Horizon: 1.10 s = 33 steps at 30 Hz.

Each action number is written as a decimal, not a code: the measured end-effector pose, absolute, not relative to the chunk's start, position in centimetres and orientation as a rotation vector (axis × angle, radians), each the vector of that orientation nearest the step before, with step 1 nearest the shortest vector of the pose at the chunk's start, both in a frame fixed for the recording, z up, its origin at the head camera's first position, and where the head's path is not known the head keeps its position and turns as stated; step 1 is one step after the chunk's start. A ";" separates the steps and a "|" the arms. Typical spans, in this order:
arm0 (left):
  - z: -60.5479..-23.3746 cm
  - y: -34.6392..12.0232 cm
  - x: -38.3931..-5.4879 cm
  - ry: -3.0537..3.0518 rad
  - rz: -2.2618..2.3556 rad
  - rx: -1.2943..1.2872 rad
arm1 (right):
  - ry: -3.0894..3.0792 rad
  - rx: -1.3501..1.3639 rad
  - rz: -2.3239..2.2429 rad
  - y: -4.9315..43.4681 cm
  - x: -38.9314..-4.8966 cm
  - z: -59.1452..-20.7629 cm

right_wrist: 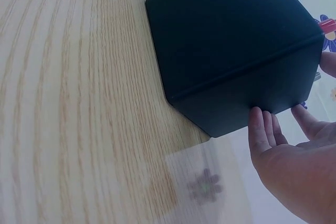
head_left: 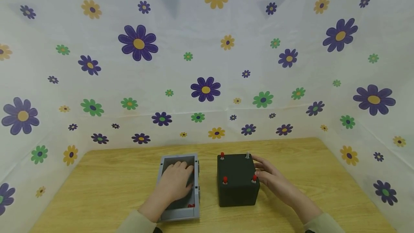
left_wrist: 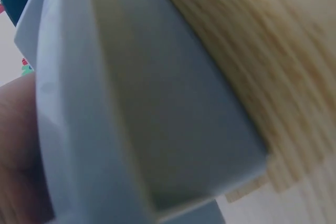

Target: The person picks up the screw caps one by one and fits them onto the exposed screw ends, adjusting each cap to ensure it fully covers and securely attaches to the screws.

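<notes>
A black box stands on the table with a small metal toggle post near each top corner. Three posts carry red caps; the back right metal post is bare. My right hand rests against the box's right side, fingers fairly straight, thumb near the front right cap. To the left is an open grey plastic case. My left hand reaches down inside it, its fingertips hidden from view. Small red caps lie in the case's front right corner.
The wooden table extends around both boxes. Latches jut from the case's right side towards the black box, with a narrow gap between. A white flowered cloth hangs behind and at both sides.
</notes>
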<state>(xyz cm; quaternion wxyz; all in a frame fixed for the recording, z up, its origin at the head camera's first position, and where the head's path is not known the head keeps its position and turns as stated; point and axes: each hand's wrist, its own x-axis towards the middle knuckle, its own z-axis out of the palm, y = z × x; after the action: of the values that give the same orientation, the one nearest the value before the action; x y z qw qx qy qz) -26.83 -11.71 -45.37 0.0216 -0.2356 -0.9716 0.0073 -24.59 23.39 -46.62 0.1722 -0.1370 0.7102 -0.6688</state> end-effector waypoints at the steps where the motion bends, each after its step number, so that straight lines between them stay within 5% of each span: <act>1: -45.5 -11.7 -26.9 -3.017 0.027 -0.728 | 2.016 -0.391 -1.897 23.4 -24.6 -46.6; 33: -46.1 -11.5 -27.2 -2.943 0.175 -0.709 | 2.014 -0.413 -1.877 23.6 -24.5 -46.5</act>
<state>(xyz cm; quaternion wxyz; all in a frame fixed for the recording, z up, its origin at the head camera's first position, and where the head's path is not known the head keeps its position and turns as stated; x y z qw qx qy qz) -27.21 -11.45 -46.07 0.0546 -0.2335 -0.9691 0.0575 -24.52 23.60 -46.54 0.1778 -0.1460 0.7120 -0.6634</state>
